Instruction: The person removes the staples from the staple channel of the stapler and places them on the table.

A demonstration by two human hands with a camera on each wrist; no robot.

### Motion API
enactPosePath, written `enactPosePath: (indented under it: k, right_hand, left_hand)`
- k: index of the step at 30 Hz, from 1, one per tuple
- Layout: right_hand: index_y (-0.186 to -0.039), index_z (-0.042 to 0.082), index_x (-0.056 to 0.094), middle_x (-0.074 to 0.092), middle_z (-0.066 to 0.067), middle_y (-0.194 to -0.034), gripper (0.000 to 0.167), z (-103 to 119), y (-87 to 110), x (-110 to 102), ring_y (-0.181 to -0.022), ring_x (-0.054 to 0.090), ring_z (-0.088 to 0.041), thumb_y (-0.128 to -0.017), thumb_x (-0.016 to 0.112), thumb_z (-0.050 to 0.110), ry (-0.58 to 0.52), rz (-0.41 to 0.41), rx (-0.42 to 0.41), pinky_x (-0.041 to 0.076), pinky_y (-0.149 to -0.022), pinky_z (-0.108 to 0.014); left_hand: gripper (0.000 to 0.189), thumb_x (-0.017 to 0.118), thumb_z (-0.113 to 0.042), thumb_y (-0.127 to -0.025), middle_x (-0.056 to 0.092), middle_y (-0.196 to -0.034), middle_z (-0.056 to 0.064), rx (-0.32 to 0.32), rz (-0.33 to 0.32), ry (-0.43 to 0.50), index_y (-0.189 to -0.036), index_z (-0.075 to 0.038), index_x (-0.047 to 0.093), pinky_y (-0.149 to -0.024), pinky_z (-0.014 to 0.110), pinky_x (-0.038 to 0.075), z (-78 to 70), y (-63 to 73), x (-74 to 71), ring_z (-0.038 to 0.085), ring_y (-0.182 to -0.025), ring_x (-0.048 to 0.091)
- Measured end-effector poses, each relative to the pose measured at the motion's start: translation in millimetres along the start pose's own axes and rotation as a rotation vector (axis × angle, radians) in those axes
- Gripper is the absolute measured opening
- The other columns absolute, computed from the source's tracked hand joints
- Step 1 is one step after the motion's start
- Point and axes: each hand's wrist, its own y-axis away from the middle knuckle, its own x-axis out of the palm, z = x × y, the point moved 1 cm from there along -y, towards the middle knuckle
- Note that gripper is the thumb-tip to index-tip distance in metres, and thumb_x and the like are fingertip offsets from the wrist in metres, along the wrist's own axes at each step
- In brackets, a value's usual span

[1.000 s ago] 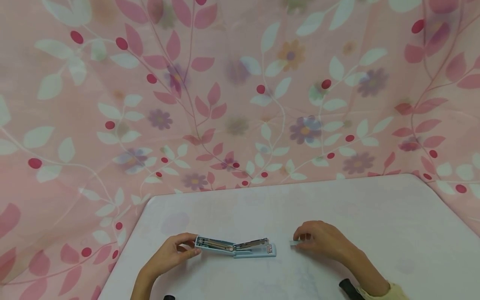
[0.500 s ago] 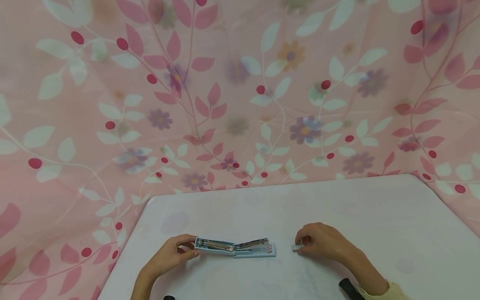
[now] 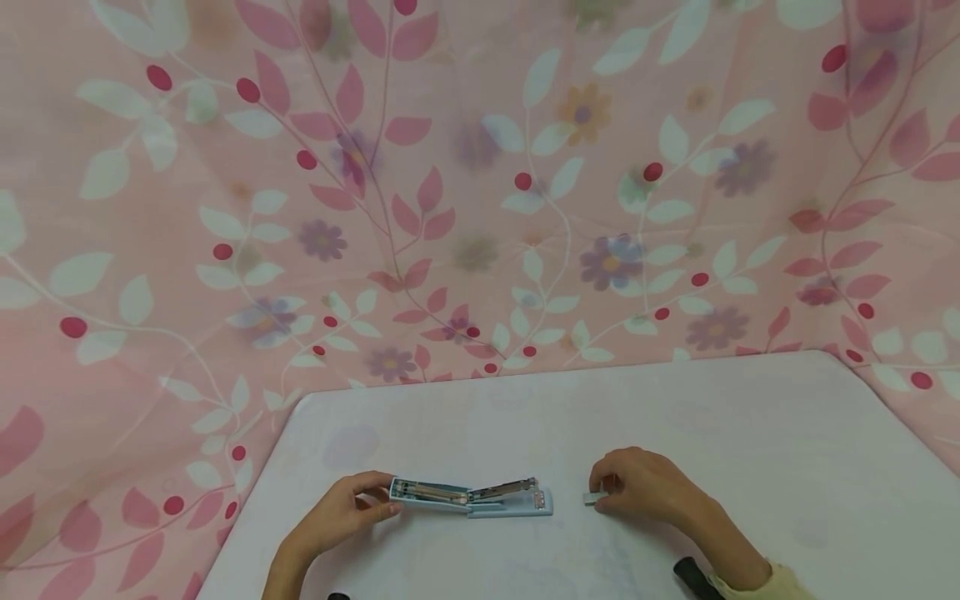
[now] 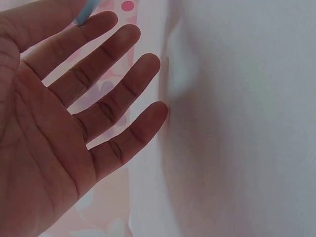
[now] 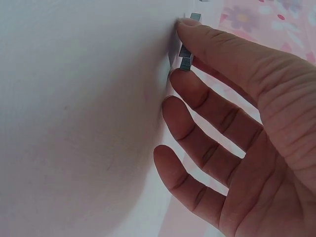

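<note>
A light blue stapler point(image 3: 512, 508) lies opened on the white table, its top cover point(image 3: 431, 500) swung back to the left and its metal magazine point(image 3: 504, 489) tilted up over the base. My left hand point(image 3: 337, 515) pinches the cover's end between thumb and index finger; in the left wrist view the other fingers are spread, with a bit of blue cover point(image 4: 88, 12) at the top edge. To the right of the stapler, my right hand point(image 3: 647, 490) pinches a small strip of staples point(image 3: 589, 499). Thumb and fingertips partly hide the staple strip point(image 5: 186, 63) in the right wrist view, close to the tabletop.
The white table point(image 3: 712, 417) ends at a pink floral curtain point(image 3: 480, 208) behind it. A dark cylindrical object point(image 3: 696, 577) is beside the right sleeve point(image 3: 772, 582), and another dark end point(image 3: 339, 596) shows at the bottom edge near the left forearm.
My right hand has shifted slightly right and nearer to me with the staple strip, then stayed almost still. The left hand and stapler hold their place.
</note>
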Motion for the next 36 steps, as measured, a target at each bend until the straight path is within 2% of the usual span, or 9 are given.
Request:
enactPosePath:
  k: [10, 28, 36]
  right_hand:
    - [-0.081, 0.027, 0.07, 0.052, 0.018, -0.073, 0.018, 0.2, 0.8, 1.9, -0.07, 0.046, -0.002, -0.075, 0.086, 0.023, 0.015, -0.018, 0.01, 0.042, -0.062, -0.026]
    - [-0.082, 0.028, 0.071, 0.055, 0.018, -0.075, 0.017, 2.9, 1.7, 1.9, -0.072, 0.048, -0.003, -0.075, 0.086, 0.023, 0.018, -0.002, 0.042, 0.043, -0.064, -0.029]
    - [-0.091, 0.026, 0.073, 0.06, 0.017, -0.081, 0.021, 2.1, 4.1, -3.5, -0.076, 0.051, -0.005, -0.075, 0.086, 0.025, -0.018, 0.034, 0.033, 0.046, -0.069, -0.031]
  left_hand:
    - [0.028, 0.077, -0.022, -0.087, 0.069, -0.103, 0.001, 0.01, 0.004, -0.028, -0.113, -0.011, 0.072, -0.07, 0.03, 0.053, -0.5, -0.4, 0.6, 0.015, -0.088, 0.063]
    - [0.027, 0.077, -0.023, -0.086, 0.069, -0.101, -0.003, 0.011, 0.003, -0.093, -0.111, -0.014, 0.071, -0.069, 0.029, 0.052, -0.6, -0.5, 0.7, 0.013, -0.086, 0.063]
    - [0.026, 0.077, -0.022, -0.086, 0.068, -0.1, -0.004, 0.024, -0.001, -0.111, -0.11, -0.014, 0.071, -0.067, 0.028, 0.051, -1.4, 0.5, 1.6, 0.011, -0.085, 0.062]
